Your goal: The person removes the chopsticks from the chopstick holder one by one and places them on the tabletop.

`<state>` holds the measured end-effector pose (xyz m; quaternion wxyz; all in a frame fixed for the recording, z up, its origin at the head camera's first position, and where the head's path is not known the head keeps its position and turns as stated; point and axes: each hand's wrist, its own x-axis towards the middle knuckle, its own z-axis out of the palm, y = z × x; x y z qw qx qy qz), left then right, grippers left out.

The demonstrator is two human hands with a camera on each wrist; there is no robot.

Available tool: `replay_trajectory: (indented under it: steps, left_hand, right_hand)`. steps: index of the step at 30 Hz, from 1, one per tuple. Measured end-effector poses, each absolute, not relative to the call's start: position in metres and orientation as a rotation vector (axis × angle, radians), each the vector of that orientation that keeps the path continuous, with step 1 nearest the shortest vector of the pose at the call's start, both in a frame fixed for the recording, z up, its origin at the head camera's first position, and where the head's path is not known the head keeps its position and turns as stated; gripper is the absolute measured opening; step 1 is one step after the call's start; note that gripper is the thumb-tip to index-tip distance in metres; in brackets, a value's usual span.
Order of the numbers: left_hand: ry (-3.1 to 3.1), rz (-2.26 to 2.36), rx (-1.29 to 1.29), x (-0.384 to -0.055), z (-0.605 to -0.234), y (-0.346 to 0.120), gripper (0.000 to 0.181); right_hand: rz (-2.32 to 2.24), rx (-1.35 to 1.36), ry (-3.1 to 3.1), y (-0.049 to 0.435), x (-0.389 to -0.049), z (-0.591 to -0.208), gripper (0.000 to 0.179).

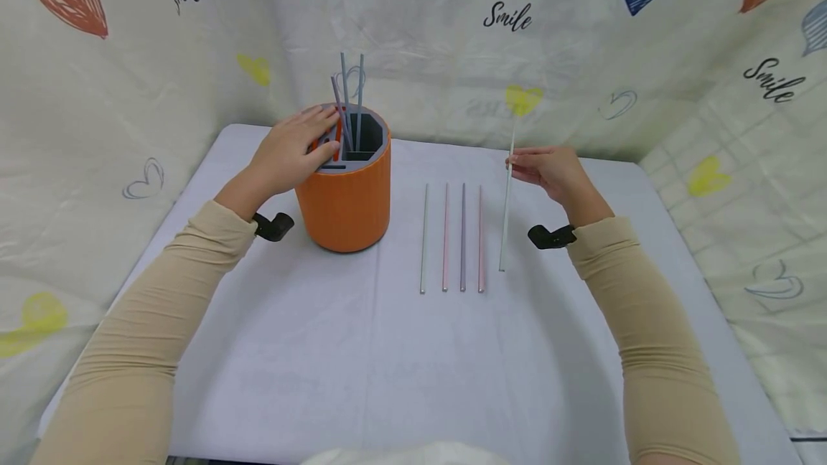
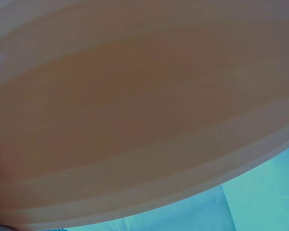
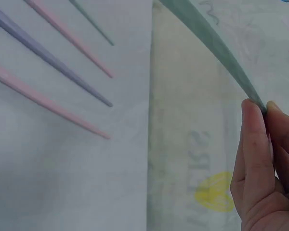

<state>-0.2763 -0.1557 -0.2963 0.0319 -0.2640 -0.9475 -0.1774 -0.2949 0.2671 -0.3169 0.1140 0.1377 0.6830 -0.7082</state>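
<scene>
My right hand (image 1: 549, 172) pinches a pale green chopstick (image 1: 505, 224) between thumb and fingers, holding it nearly upright. In the right wrist view the thumb and fingertips meet near the thin end of this green chopstick (image 3: 216, 45). My left hand (image 1: 291, 149) rests on the top of an orange cylindrical holder (image 1: 345, 210), fingers stretched over its rim and thumb on the near side. Several bluish chopsticks (image 1: 360, 92) stand in the holder's dark compartment. The holder's orange wall (image 2: 135, 106) fills most of the left wrist view, where the hand is hidden.
Between holder and right hand lie a green chopstick (image 1: 423, 239), two pink chopsticks (image 1: 446, 239) and a purple chopstick (image 1: 463, 239), side by side. They lie on a white-covered table (image 1: 388, 364). A curtain (image 1: 439, 70) printed with hearts hangs behind the table.
</scene>
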Motion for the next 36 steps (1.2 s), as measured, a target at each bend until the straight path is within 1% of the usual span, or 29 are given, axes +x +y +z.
replay_trajectory:
  steps: [5, 13, 21, 30, 31, 35, 36]
  left_hand:
    - [-2.926, -0.546, -0.807, -0.276, -0.295, -0.157, 0.058]
    - [-2.914, -0.541, -0.792, -0.277, -0.295, -0.156, 0.058]
    - [-2.919, -0.531, -0.780, -0.276, -0.296, -0.156, 0.057]
    - [-2.919, -0.533, -0.785, -0.275, -0.297, -0.157, 0.057]
    - [-2.919, -0.535, -0.786, -0.276, -0.297, -0.157, 0.057]
    - [-2.922, -0.533, -0.783, -0.277, -0.297, -0.156, 0.058]
    - [-2.925, -0.532, -0.781, -0.277, -0.297, -0.156, 0.058]
  right_hand:
    - [-1.990, 0.430, 2.035, 0.272, -0.299, -0.337, 0.023]
    - [-1.877, 0.543, 2.052, 0.272, -0.304, -0.370, 0.048]
    - [-1.826, 0.638, 2.065, 0.273, -0.307, -0.396, 0.050]
    - [-1.742, 0.681, 2.159, 0.276, -0.312, -0.418, 0.046]
    - [-1.728, 0.700, 2.171, 0.276, -0.313, -0.420, 0.043]
    - [-1.687, 0.770, 2.221, 0.277, -0.316, -0.425, 0.016]
    - [-1.687, 0.774, 2.231, 0.277, -0.317, -0.427, 0.011]
